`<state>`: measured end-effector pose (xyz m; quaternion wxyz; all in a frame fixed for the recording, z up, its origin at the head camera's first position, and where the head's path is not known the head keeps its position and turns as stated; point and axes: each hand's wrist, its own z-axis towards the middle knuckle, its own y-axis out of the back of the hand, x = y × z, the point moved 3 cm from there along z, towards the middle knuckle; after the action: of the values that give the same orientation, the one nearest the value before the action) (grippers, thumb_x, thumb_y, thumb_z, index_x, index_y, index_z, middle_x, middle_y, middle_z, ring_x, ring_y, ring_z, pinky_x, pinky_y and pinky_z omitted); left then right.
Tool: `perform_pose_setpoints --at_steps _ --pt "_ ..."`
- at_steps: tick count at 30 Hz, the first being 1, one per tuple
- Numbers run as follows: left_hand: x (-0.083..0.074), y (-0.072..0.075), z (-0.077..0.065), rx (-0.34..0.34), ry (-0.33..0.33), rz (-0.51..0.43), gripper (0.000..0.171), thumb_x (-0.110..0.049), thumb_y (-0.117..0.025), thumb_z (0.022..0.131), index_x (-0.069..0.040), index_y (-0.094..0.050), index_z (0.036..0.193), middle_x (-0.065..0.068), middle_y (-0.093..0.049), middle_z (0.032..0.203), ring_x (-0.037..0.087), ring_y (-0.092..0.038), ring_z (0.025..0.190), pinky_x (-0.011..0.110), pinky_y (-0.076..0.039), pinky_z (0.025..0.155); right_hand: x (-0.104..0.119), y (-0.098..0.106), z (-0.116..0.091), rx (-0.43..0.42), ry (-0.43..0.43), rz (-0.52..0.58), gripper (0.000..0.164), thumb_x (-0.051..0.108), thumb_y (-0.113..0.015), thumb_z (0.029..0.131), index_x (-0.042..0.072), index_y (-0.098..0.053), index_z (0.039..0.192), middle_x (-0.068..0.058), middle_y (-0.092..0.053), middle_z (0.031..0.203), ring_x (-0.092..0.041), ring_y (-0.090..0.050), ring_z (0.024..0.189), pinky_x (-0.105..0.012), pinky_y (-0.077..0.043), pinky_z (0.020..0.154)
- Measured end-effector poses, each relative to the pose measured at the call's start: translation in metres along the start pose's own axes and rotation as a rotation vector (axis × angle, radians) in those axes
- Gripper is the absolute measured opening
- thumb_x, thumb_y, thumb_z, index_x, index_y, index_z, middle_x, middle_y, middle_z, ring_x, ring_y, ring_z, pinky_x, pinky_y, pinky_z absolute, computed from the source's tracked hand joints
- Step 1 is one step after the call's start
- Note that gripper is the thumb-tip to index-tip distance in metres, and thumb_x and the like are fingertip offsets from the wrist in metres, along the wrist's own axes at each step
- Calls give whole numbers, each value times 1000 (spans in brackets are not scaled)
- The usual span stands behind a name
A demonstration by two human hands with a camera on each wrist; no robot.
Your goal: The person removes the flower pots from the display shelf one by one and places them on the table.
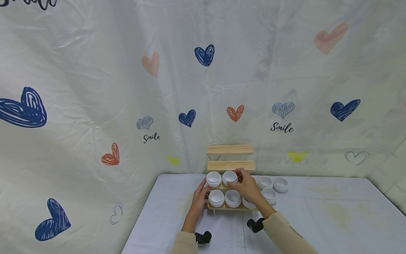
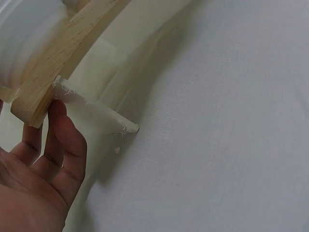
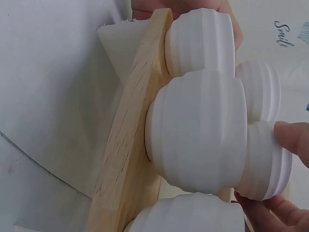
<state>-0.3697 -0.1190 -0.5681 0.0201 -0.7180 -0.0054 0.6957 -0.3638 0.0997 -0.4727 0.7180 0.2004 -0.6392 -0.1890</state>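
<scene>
A tiered wooden rack (image 1: 231,165) carries round white cups on its two lower shelves. My right hand (image 1: 248,188) pinches a white cup (image 1: 229,177) on the second shelf, its thumb and fingers on opposite sides of the cup in the right wrist view. Left of it stands another cup (image 1: 214,179). Along the front shelf sit a left cup (image 1: 216,198), a middle cup (image 3: 198,130) and a third cup partly behind my right wrist. My left hand (image 2: 48,169) holds the rack's left end, fingers against the wooden board (image 2: 63,58) beside its white leg (image 2: 96,106).
Three more white cups, one of them nearer (image 1: 269,195), stand on the white tablecloth (image 1: 317,218) right of the rack. The rack's two upper boards rise before a white curtain (image 1: 177,88) printed with hearts. Black bands (image 1: 255,225) are at both wrists.
</scene>
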Motion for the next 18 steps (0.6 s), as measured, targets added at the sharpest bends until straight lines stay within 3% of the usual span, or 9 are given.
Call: perform_pose_setpoints --at_steps 18 --pt "2 0 2 -5 -6 -2 58 -34 -54 101 -28 -42 157 -1 -62 92 12 -60 83 27 -53 64 -8 1 4 7 20 7 57 30 -83 85 11 -55 130 -15 -64 131 -30 -60 118 -50 -49 104"
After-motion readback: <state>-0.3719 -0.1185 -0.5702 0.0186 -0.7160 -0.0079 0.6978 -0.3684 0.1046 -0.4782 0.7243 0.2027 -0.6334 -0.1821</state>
